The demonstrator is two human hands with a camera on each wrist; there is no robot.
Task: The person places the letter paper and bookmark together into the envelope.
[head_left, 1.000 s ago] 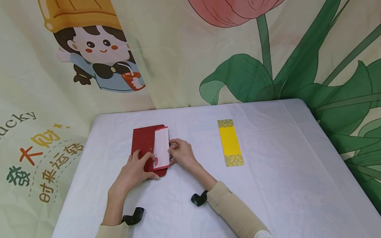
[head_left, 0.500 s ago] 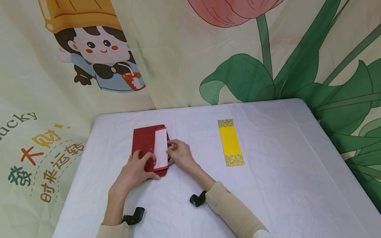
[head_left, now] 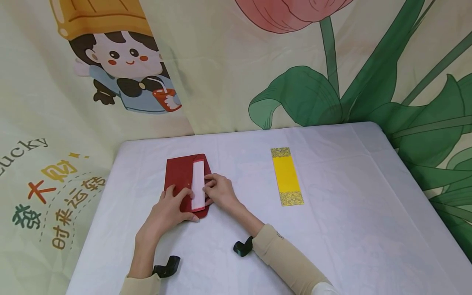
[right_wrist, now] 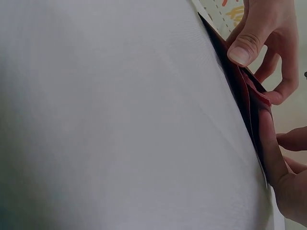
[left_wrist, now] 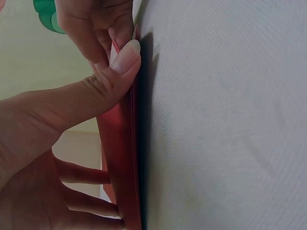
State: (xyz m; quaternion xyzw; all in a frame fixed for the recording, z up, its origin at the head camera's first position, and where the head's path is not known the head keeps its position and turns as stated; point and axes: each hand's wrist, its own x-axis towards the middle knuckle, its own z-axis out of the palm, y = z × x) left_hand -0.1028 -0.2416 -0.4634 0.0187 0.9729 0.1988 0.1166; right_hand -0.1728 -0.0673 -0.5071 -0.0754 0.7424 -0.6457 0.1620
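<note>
A red envelope lies on the white-covered table, its open end to the right. From that end sticks a white paper with red edges, its left part hidden inside. My left hand grips the envelope near its mouth, thumb at the near edge and fingertips on top; the left wrist view shows this thumb at the edge. My right hand pinches the paper's right edge. In the right wrist view a right finger reaches along the parted mouth of the envelope.
A yellow strip with patterned gold ends lies flat to the right of my hands. Behind the table hangs a printed cloth. A black camera mount juts from each wrist.
The white paper has slid left into the red envelope, so a narrower strip shows. My right hand has moved left along with it; my left hand has kept its hold on the envelope.
</note>
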